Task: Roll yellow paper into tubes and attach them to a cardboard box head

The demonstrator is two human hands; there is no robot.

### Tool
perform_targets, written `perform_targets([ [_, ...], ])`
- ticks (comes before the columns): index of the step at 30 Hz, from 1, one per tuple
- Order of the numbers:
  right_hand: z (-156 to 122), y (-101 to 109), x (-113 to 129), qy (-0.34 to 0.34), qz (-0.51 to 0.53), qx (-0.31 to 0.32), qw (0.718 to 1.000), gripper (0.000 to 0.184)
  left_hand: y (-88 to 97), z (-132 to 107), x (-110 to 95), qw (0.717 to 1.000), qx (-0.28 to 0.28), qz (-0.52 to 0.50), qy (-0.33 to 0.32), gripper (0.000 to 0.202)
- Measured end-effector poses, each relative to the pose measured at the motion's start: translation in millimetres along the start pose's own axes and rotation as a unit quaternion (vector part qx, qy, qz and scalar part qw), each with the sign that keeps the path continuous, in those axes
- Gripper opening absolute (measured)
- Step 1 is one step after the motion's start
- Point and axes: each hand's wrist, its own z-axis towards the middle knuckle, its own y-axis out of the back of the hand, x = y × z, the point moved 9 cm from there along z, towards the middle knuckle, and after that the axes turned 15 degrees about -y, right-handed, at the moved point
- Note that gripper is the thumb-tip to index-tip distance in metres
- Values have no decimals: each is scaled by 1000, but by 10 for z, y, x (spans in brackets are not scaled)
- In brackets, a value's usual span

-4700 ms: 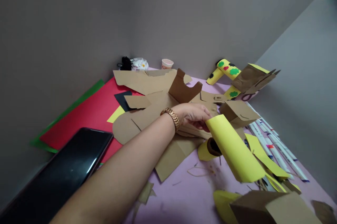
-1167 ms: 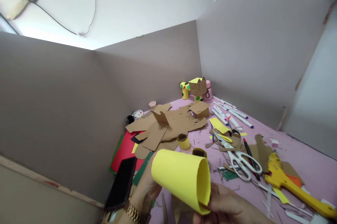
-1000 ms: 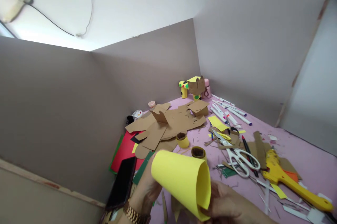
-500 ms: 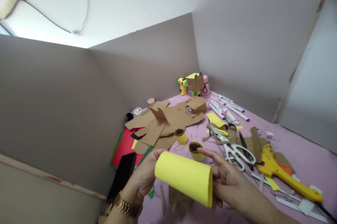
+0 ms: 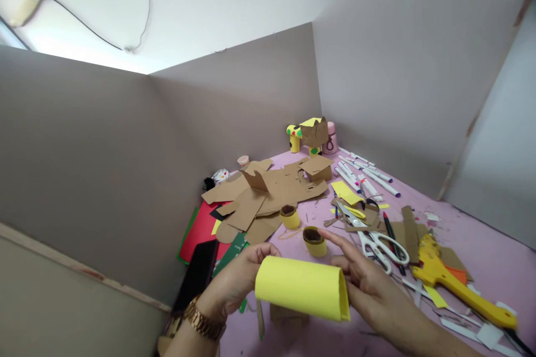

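Note:
A rolled yellow paper sheet (image 5: 302, 289) is held low in the middle of the view, between both hands. My left hand (image 5: 238, 281), with a gold watch on the wrist, grips its left end. Pressed against its right end is my right hand (image 5: 368, 284), index finger stretched out over the top. Just beyond the roll stand two short yellow-wrapped tubes (image 5: 315, 241) on the pink table (image 5: 477, 245).
Brown cardboard cut-outs (image 5: 268, 192) are piled at the back. Red and green sheets (image 5: 201, 228) and a black phone (image 5: 195, 277) lie at the left. White scissors (image 5: 383, 248), a yellow glue gun (image 5: 452, 284), markers (image 5: 364, 175) and scraps cover the right. Grey partition walls enclose the table.
The yellow sheet went from a wide cone to a flatter, tighter roll and came lower. My right hand moved from beneath it to its right end.

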Motion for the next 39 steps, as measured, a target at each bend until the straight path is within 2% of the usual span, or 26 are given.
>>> perform_targets([
  [2, 21, 15, -14, -2, 5, -5, 1000, 58, -4, -10, -8, 1000, -8, -4, -13, 19],
  [4, 45, 83, -43, -5, 20, -37, 999, 56, 12, -17, -49, 999, -25, -8, -40, 21],
  [7, 73, 211, -170, -36, 104, -87, 990, 51, 66, -34, -126, 994, -59, -10, -89, 24],
  [11, 104, 146, -366, -108, 197, -54, 973, 62, 75, -53, -122, 990, -80, -1, -116, 23],
  [16, 102, 76, -417, -141, 151, -50, 977, 67, -91, -58, -40, 990, -75, -10, -119, 28],
  [19, 140, 93, -405, -119, 138, -46, 982, 76, -208, -71, -3, 991, -60, -56, -106, 32],
  [23, 257, 265, -410, -65, 164, -60, 982, 81, -261, -101, 46, 984, -44, -150, -82, 37],
  [27, 362, 400, -543, -114, 197, -59, 972, 99, -350, -153, 186, 980, -5, -195, -47, 40],
  [30, 355, 420, -561, -114, 189, -49, 974, 99, -468, -187, 295, 979, 17, -202, -38, 49],
  [35, 449, 231, -665, -133, 124, 84, 980, 90, -562, -186, 378, 988, 31, -142, -47, 69],
  [37, 535, 290, -724, -137, 94, 76, 983, 88, -574, -186, 361, 988, 45, -134, -53, 71],
  [39, 596, 396, -765, -135, 71, 39, 988, 90, -557, -194, 316, 989, 50, -122, -62, 67],
])
